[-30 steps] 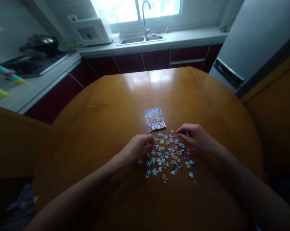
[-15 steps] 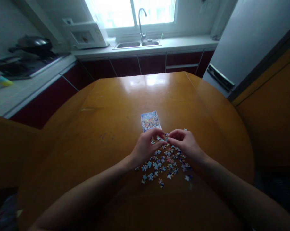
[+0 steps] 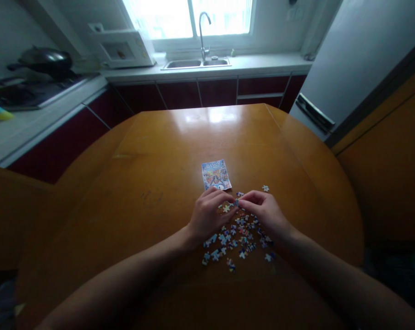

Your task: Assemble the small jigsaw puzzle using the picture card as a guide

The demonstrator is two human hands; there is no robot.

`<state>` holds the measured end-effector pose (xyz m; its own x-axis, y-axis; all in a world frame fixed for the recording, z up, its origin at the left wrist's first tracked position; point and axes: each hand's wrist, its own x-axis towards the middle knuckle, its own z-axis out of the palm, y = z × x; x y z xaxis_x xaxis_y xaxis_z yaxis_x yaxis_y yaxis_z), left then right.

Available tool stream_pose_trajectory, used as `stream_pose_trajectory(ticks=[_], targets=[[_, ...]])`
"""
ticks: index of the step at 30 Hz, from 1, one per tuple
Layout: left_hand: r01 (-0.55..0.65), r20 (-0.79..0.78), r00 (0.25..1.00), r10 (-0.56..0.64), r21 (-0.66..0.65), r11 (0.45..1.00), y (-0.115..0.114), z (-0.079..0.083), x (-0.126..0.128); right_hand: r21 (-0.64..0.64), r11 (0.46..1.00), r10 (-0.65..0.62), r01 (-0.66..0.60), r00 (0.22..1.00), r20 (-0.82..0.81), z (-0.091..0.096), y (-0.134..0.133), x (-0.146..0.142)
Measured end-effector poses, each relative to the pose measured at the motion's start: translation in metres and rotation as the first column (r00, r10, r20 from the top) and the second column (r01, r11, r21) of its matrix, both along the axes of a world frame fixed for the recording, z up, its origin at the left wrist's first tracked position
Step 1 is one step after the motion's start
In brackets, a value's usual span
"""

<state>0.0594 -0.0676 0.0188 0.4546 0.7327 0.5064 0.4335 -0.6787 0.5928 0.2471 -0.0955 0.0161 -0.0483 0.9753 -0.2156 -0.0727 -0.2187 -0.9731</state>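
Several small jigsaw pieces (image 3: 235, 240) lie scattered on the round wooden table (image 3: 159, 183). A small printed picture card (image 3: 216, 174) lies just beyond them. My left hand (image 3: 209, 215) and my right hand (image 3: 264, 211) meet fingertip to fingertip above the far edge of the scatter. Each hand pinches a small puzzle piece (image 3: 236, 202), and the two pieces touch between the fingers. One stray piece (image 3: 265, 188) sits apart to the right of the card.
Behind the table runs a kitchen counter with a sink and tap (image 3: 202, 62), a white microwave (image 3: 123, 48) and a stove with a dark wok (image 3: 45, 59). A grey fridge (image 3: 348, 59) stands at the right. Wooden panels flank the table.
A second ago my hands were apart, resting on either side of the pieces. They have come together in the middle, each pinching a piece, and have stayed joined for the last half second.
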Motion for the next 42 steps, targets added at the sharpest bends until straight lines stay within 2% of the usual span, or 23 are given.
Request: stream_pose_trajectory(ticks=[3,6,8,11,14,17,19,21,23,24,26,29,32,35,38,40,42], targets=[[0.025,0.009,1.0,-0.025,0.012,1.0,0.001,-0.001,-0.002,0.034,0.999,0.038,-0.039,0.999,0.029,0.001,0.002,0.003],[0.042,0.005,0.999,-0.043,0.025,0.999,0.003,0.0,-0.005,0.161,0.98,0.1,-0.115,0.99,0.097,0.007,0.006,0.009],[0.034,-0.02,0.999,-0.033,0.038,0.999,0.003,0.001,-0.007,0.301,0.938,0.118,-0.17,0.976,0.184,0.011,0.009,0.015],[0.024,-0.057,0.998,-0.02,0.061,0.998,0.003,0.004,-0.007,0.469,0.84,0.132,-0.272,0.942,0.309,0.011,0.011,0.019],[0.054,-0.055,0.997,-0.049,0.083,0.995,0.001,0.006,-0.007,0.538,0.769,0.153,-0.345,0.916,0.37,0.009,0.008,0.018],[0.073,-0.038,0.997,-0.07,0.099,0.992,-0.002,0.009,-0.012,0.545,0.733,0.176,-0.407,0.887,0.426,0.012,0.008,0.022],[0.068,-0.044,0.997,-0.065,0.081,0.994,-0.004,0.01,-0.02,0.548,0.749,0.113,-0.374,0.886,0.45,0.018,0.015,0.033],[0.041,-0.048,0.998,-0.037,0.076,0.996,-0.005,0.009,-0.031,0.578,0.792,-0.096,-0.197,0.895,0.436,0.024,0.03,0.052],[0.012,-0.046,0.999,-0.009,0.076,0.997,-0.005,0.005,-0.043,0.602,0.798,-0.293,-0.035,0.851,0.437,0.025,0.051,0.074],[-0.004,-0.05,0.999,0.008,0.074,0.997,-0.005,0.002,-0.048,0.601,0.799,-0.338,-0.007,0.821,0.459,0.022,0.062,0.084],[-0.037,-0.06,0.997,0.041,0.067,0.997,-0.003,-0.004,-0.057,0.56,0.828,-0.335,-0.029,0.775,0.536,0.011,0.082,0.1],[-0.099,-0.06,0.993,0.103,0.06,0.993,0.003,-0.011,-0.068,0.492,0.863,-0.253,-0.113,0.746,0.616,-0.015,0.099,0.11],[-0.21,0.006,0.978,0.21,0.027,0.977,0.012,-0.014,-0.078,0.489,0.839,-0.181,-0.241,0.722,0.668,-0.033,0.101,0.111],[-0.305,0.164,0.934,0.319,-0.102,0.947,0.024,-0.018,-0.091,0.486,0.809,-0.147,-0.33,0.687,0.712,-0.039,0.1,0.112],[-0.396,0.316,0.84,0.441,-0.2,0.896,0.039,-0.028,-0.102,0.493,0.804,-0.15,-0.334,0.688,0.71,-0.039,0.1,0.114],[-0.443,0.382,0.768,0.514,-0.263,0.857,0.048,-0.036,-0.107,0.523,0.805,-0.205,-0.279,0.697,0.687,-0.039,0.101,0.116],[-0.445,0.4,0.729,0.555,-0.338,0.829,0.053,-0.041,-0.11,0.555,0.805,-0.278,-0.21,0.692,0.666,-0.04,0.102,0.118]])
